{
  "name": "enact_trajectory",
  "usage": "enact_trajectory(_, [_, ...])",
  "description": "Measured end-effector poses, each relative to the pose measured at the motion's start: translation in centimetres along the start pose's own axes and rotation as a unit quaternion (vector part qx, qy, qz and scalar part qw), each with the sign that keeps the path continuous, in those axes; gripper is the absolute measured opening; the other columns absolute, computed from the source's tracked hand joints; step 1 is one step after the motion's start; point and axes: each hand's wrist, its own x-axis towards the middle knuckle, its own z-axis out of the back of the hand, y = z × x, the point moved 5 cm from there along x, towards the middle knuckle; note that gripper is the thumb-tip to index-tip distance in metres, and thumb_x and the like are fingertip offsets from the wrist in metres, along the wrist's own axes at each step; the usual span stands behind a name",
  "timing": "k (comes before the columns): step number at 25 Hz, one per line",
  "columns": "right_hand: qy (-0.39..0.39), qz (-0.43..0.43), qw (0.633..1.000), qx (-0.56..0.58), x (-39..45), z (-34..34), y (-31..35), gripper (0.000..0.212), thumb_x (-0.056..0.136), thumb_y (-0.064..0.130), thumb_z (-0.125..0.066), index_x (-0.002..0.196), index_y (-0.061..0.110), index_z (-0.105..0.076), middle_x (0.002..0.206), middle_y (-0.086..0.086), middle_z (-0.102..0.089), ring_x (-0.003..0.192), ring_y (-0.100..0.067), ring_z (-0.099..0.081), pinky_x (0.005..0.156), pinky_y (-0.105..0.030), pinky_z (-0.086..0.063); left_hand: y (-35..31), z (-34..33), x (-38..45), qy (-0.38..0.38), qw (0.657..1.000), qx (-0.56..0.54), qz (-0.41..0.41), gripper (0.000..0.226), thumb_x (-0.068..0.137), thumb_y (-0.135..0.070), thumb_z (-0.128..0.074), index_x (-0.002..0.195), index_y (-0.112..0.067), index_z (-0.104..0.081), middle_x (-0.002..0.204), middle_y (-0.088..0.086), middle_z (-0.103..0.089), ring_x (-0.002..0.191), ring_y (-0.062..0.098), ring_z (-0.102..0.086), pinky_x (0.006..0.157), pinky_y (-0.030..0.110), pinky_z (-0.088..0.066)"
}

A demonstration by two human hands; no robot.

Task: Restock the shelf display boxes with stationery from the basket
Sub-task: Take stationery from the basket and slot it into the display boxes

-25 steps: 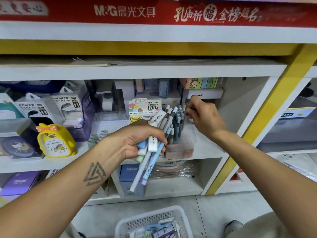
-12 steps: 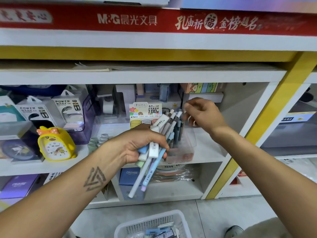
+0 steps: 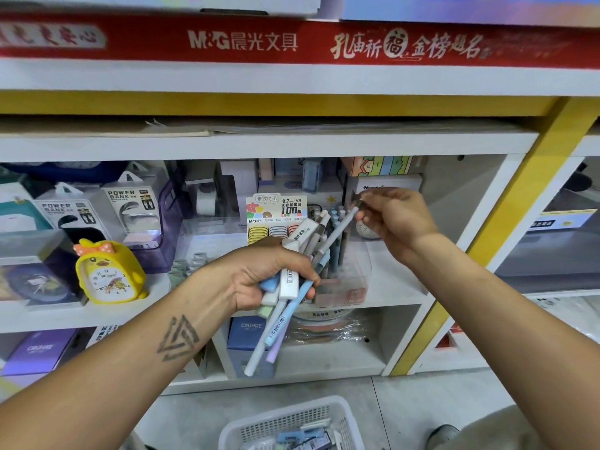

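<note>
Left hand (image 3: pixel 259 280) clenched round bundle of pens (image 3: pixel 292 287), long axes diagonal, tops up-right, tips down-left. Right hand (image 3: pixel 394 222) pinches top of grey pen (image 3: pixel 337 232) leaning out of bundle, before clear display box (image 3: pixel 344 274) on shelf. Card behind reads "0.7mm/HB", "100". Shelf banner (image 3: pixel 243 40): "M&G". "POWER BANK" packs (image 3: pixel 130 206) left. White basket (image 3: pixel 292 423) on floor below.

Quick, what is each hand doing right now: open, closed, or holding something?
Left hand: closed around a bundle of pens.
Right hand: pinching the top end of one grey pen from that bundle.
</note>
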Motion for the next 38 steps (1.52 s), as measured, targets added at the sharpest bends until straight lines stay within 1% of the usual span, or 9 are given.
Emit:
enact_trajectory(4, [-0.032, 0.134, 0.980, -0.145, 0.0, 0.9, 1.5, 0.008, 0.097, -0.001, -0.057, 0.099, -0.003, -0.065, 0.066, -0.011, -0.069, 0.048, -0.018, -0.059, 0.051, -0.027, -0.050, -0.2, 0.8, 0.0, -0.028, 0.999, -0.022, -0.014, 0.016, 0.061, 0.010, -0.069, 0.075, 0.002, -0.068, 0.072, 0.021, -0.068, 0.054, 0.025, -0.068, 0.052, 0.028, -0.058])
enact_trajectory(9, [-0.011, 0.248, 0.895, -0.370, -1.2, 0.9, 1.7, 0.005, 0.098, 0.012, -0.061, 0.104, 0.011, -0.061, 0.072, -0.005, -0.073, 0.072, -0.019, -0.071, 0.078, -0.042, -0.059, -0.5, 1.2, 0.2, -0.053, 0.998, -0.021, -0.035, 0.021, 0.059, 0.009, -0.071, 0.079, 0.001, -0.069, 0.076, 0.021, -0.067, 0.057, 0.026, -0.067, 0.057, 0.030, -0.059])
enact_trajectory(15, [0.061, 0.243, 0.911, -0.326, -2.0, 0.1, 1.1, 0.014, 0.096, 0.009, -0.065, 0.091, 0.021, -0.059, 0.069, -0.002, -0.070, 0.063, -0.015, -0.070, 0.066, -0.030, -0.058, -0.5, 1.7, 0.3, -0.069, 0.996, -0.025, -0.040, 0.018, 0.062, 0.012, -0.071, 0.077, 0.003, -0.071, 0.082, 0.026, -0.067, 0.060, 0.029, -0.068, 0.056, 0.032, -0.058])
enact_trajectory(21, [0.037, 0.278, 0.857, -0.432, -1.7, 0.8, 0.7, 0.012, 0.100, 0.015, -0.058, 0.098, 0.026, -0.054, 0.081, 0.006, -0.068, 0.075, -0.011, -0.069, 0.074, -0.040, -0.061, -0.6, 2.3, 0.3, -0.082, 0.995, -0.034, -0.055, 0.016, 0.070, 0.017, -0.066, 0.070, 0.002, -0.074, 0.076, 0.025, -0.069, 0.060, 0.030, -0.069, 0.054, 0.032, -0.058])
enact_trajectory(26, [0.067, 0.257, 0.862, -0.432, -1.3, 0.5, -0.6, 0.017, 0.100, 0.020, -0.059, 0.094, 0.034, -0.051, 0.081, 0.007, -0.068, 0.074, -0.007, -0.069, 0.074, -0.041, -0.062, -0.5, 1.9, 0.3, -0.081, 0.995, -0.021, -0.048, 0.017, 0.070, 0.016, -0.066, 0.081, 0.004, -0.070, 0.079, 0.025, -0.067, 0.058, 0.029, -0.068, 0.055, 0.032, -0.057])
enact_trajectory(30, [0.100, 0.245, 0.835, -0.482, -1.0, -0.1, -2.0, 0.017, 0.098, 0.019, -0.062, 0.088, 0.032, -0.056, 0.074, 0.010, -0.068, 0.072, -0.003, -0.067, 0.072, -0.041, -0.060, -0.4, 1.8, 0.4, -0.075, 0.996, -0.018, -0.044, 0.019, 0.068, 0.015, -0.068, 0.083, 0.003, -0.069, 0.077, 0.023, -0.068, 0.057, 0.028, -0.068, 0.055, 0.031, -0.058])
enact_trajectory(34, [0.060, 0.312, 0.771, -0.551, -1.4, -0.9, -1.3, 0.016, 0.097, 0.023, -0.063, 0.092, 0.015, -0.076, 0.085, 0.000, -0.069, 0.080, -0.019, -0.063, 0.073, -0.035, -0.051, 0.0, 1.0, 0.4, -0.041, 0.999, -0.023, -0.026, 0.015, 0.060, 0.010, -0.070, 0.069, -0.002, -0.073, 0.073, 0.020, -0.068, 0.058, 0.026, -0.067, 0.055, 0.029, -0.058])
enact_trajectory(35, [0.042, 0.312, 0.789, -0.528, -1.6, -1.0, -0.7, 0.019, 0.098, 0.024, -0.062, 0.091, 0.012, -0.076, 0.085, -0.001, -0.069, 0.078, -0.018, -0.061, 0.071, -0.033, -0.049, 0.0, 0.8, 0.4, -0.036, 0.999, -0.022, -0.025, 0.015, 0.060, 0.009, -0.070, 0.068, -0.002, -0.073, 0.073, 0.020, -0.068, 0.058, 0.026, -0.067, 0.054, 0.029, -0.058])
enact_trajectory(38, [0.083, 0.173, 0.921, -0.339, -2.1, -1.6, -0.3, 0.026, 0.098, 0.030, -0.064, 0.087, 0.008, -0.071, 0.074, -0.005, -0.071, 0.057, -0.012, -0.058, 0.053, -0.023, -0.043, 0.0, 0.4, 0.5, -0.029, 0.999, -0.023, -0.023, 0.016, 0.063, 0.010, -0.069, 0.076, 0.001, -0.070, 0.072, 0.020, -0.067, 0.056, 0.025, -0.067, 0.053, 0.028, -0.057])
